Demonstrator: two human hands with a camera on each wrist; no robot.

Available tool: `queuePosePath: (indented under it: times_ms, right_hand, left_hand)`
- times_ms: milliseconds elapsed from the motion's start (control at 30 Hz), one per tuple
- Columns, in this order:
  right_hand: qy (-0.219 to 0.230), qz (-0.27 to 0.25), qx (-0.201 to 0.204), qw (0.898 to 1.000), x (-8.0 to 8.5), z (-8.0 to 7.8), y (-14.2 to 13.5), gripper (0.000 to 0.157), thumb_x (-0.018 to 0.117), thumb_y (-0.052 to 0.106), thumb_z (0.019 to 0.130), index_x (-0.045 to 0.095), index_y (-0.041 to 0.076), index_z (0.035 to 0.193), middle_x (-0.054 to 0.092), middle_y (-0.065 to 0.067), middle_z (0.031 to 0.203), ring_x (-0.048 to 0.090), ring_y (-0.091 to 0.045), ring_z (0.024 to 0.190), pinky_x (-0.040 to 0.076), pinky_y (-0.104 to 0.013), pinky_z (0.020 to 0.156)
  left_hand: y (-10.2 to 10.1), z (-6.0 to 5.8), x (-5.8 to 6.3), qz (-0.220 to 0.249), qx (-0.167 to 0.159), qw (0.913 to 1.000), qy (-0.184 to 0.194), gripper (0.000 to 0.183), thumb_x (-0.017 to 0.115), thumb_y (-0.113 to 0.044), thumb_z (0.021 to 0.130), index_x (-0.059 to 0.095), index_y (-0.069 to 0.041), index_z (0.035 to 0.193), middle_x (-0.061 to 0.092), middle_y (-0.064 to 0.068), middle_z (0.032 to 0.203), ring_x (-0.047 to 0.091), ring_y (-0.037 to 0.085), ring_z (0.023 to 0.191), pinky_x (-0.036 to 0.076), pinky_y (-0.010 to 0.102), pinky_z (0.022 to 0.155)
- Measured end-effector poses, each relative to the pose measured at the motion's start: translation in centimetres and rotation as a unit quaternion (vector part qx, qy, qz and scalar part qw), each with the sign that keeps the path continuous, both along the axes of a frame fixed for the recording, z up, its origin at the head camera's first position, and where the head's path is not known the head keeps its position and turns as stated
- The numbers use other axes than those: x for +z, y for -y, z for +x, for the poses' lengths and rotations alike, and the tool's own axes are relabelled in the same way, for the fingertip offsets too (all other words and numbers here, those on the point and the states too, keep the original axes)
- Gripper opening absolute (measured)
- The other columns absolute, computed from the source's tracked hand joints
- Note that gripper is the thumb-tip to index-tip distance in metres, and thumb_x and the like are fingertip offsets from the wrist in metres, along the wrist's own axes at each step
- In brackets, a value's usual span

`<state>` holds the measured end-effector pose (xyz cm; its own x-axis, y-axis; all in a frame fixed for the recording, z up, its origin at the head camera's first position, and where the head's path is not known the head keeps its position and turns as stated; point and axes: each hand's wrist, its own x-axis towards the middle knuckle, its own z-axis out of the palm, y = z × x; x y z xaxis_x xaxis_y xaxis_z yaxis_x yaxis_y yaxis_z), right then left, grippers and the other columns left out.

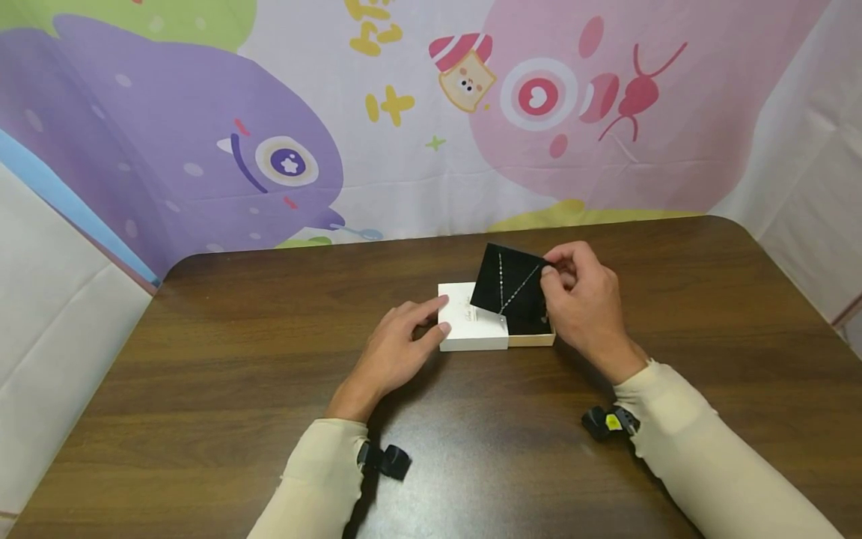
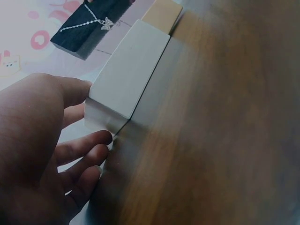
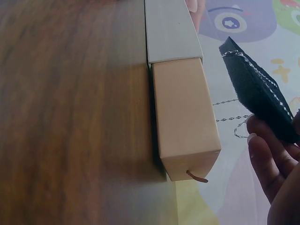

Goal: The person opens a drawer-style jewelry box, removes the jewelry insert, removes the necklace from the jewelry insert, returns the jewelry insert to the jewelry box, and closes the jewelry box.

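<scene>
A white box sleeve [image 1: 474,343] lies on the table, with a tan inner drawer [image 3: 186,108] slid partly out of its right end. My left hand [image 1: 397,346] touches the sleeve's left end with thumb and index fingertips, its other fingers loosely bent in the left wrist view. With thumb and fingers, my right hand [image 1: 589,303] pinches the right edge of a black jewelry pad [image 1: 489,278], tilted above the box. Across the pad's face runs a silver necklace [image 1: 501,281] with a butterfly-shaped pendant [image 2: 108,23]. Loops of chain [image 3: 233,119] hang behind the pad.
The box rests on a dark wooden table [image 1: 236,374] near its far edge. Behind stands a cartoon-printed cloth [image 1: 417,180]. A small pull tab [image 3: 197,177] sticks out of the drawer's end. Black straps [image 1: 385,460] are on both wrists.
</scene>
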<state>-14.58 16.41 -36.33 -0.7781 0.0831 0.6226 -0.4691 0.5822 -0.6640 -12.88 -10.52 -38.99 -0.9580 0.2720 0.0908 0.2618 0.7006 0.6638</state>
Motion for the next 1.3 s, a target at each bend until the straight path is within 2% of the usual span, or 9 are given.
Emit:
queuePosePath:
  times_ms: [567,1300]
  right_hand:
    - [-0.013,-0.003,0.011,1.0,-0.17,-0.08,-0.1,0.011,0.063,0.001,0.088,0.062,0.002,0.1,0.057,0.002,0.06,0.052,-0.007,0.05,0.038,-0.021,0.054]
    - [-0.006,-0.015,0.033,0.999,-0.11,0.1,0.1,0.011,0.062,0.001,0.088,0.062,0.002,0.099,0.065,-0.001,0.065,0.057,-0.006,0.047,0.044,-0.018,0.047]
  left_hand:
    - [-0.01,-0.07,-0.05,-0.001,-0.001,1.0,0.0,0.046,0.06,-0.038,0.099,0.055,-0.031,0.144,0.064,-0.001,0.118,0.054,0.019,0.111,0.043,0.045,0.095]
    - [0.07,0.03,-0.01,0.002,-0.003,1.0,0.001,0.046,0.06,-0.038,0.099,0.055,-0.032,0.145,0.064,-0.001,0.117,0.054,0.019,0.111,0.043,0.044,0.095]
